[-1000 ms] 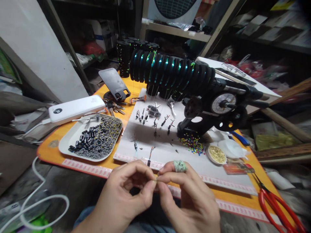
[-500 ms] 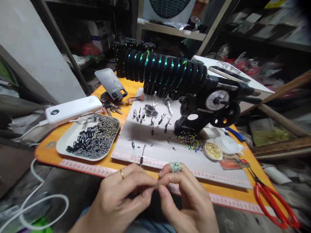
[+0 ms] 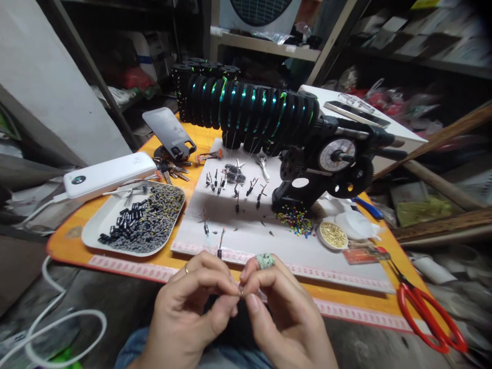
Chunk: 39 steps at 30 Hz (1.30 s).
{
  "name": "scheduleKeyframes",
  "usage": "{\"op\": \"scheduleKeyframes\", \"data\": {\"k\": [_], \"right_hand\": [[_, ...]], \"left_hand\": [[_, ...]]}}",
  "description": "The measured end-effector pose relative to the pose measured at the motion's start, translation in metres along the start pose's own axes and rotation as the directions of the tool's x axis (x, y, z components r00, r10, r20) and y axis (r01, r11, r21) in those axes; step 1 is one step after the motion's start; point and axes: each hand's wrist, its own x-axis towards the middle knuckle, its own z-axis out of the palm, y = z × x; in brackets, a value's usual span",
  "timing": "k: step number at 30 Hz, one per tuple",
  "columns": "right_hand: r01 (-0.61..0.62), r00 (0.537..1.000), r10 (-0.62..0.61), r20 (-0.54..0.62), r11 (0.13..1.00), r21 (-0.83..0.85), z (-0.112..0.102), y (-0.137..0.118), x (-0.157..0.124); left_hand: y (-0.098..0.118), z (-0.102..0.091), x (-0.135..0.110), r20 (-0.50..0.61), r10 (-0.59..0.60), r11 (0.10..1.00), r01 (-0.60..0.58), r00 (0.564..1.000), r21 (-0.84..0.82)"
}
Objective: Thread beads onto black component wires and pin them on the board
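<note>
My left hand (image 3: pixel 188 318) and my right hand (image 3: pixel 284 318) meet fingertip to fingertip just below the table's near edge, both pinched on a tiny piece I cannot make out. A gold ring is on the left hand and a green band (image 3: pixel 265 261) on a right finger. Just beyond them lies a white mat (image 3: pixel 307 256) with small black tackle pieces (image 3: pixel 234 189) and a heap of coloured beads (image 3: pixel 295 221). A black winding machine (image 3: pixel 326 169) carries a row of black spools (image 3: pixel 249 113) with green line.
A white tray (image 3: pixel 96 225) of small dark tubes sits left on the orange table (image 3: pixel 69 241), beside a white power bank (image 3: pixel 105 174), keys and a phone stand (image 3: pixel 169 133). Red scissors (image 3: pixel 423 312) lie at right, near a dish of gold beads (image 3: pixel 332 234). Cluttered shelves stand behind.
Both hands stay pinched together and have shifted slightly left and down in view as the head moved. The table items have not moved.
</note>
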Motion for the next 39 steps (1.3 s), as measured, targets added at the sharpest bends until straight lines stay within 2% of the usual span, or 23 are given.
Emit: {"op": "scheduleKeyframes", "data": {"k": [9, 14, 18, 23, 28, 34, 37, 39], "right_hand": [[0.096, 0.983, -0.064, 0.172, 0.978, -0.185, -0.012, 0.001, 0.007], [0.176, 0.983, -0.143, 0.118, 0.923, -0.341, -0.017, 0.000, 0.005], [0.247, 0.968, -0.212, 0.131, 0.881, -0.404, -0.024, -0.003, 0.003], [0.366, 0.928, -0.312, 0.203, 0.865, -0.342, -0.028, -0.006, 0.004], [0.349, 0.937, -0.306, 0.170, 0.840, -0.415, -0.030, -0.004, 0.000], [0.336, 0.942, -0.300, 0.151, 0.826, -0.453, -0.032, -0.001, 0.003], [0.306, 0.952, -0.278, 0.128, 0.841, -0.447, -0.031, 0.002, 0.006], [0.288, 0.957, -0.264, 0.118, 0.835, -0.469, -0.031, 0.006, 0.009]], "left_hand": [[-0.004, 0.002, -0.004, 0.024, -0.141, 0.979, 0.143, 0.990, -0.148], [-0.007, 0.004, -0.008, -0.003, -0.179, 0.959, 0.174, 0.984, -0.225], [-0.009, 0.001, -0.005, 0.104, -0.289, 0.884, 0.307, 0.952, -0.352], [-0.010, -0.001, -0.006, 0.193, -0.357, 0.803, 0.406, 0.914, -0.437], [-0.005, -0.003, -0.003, 0.186, -0.291, 0.864, 0.341, 0.938, -0.370], [0.002, -0.005, 0.013, 0.189, -0.182, 0.957, 0.218, 0.965, -0.191], [-0.001, -0.005, 0.020, 0.190, -0.116, 0.989, 0.132, 0.975, -0.074], [-0.005, -0.007, 0.025, 0.200, -0.030, 0.998, 0.019, 0.979, 0.059]]}}
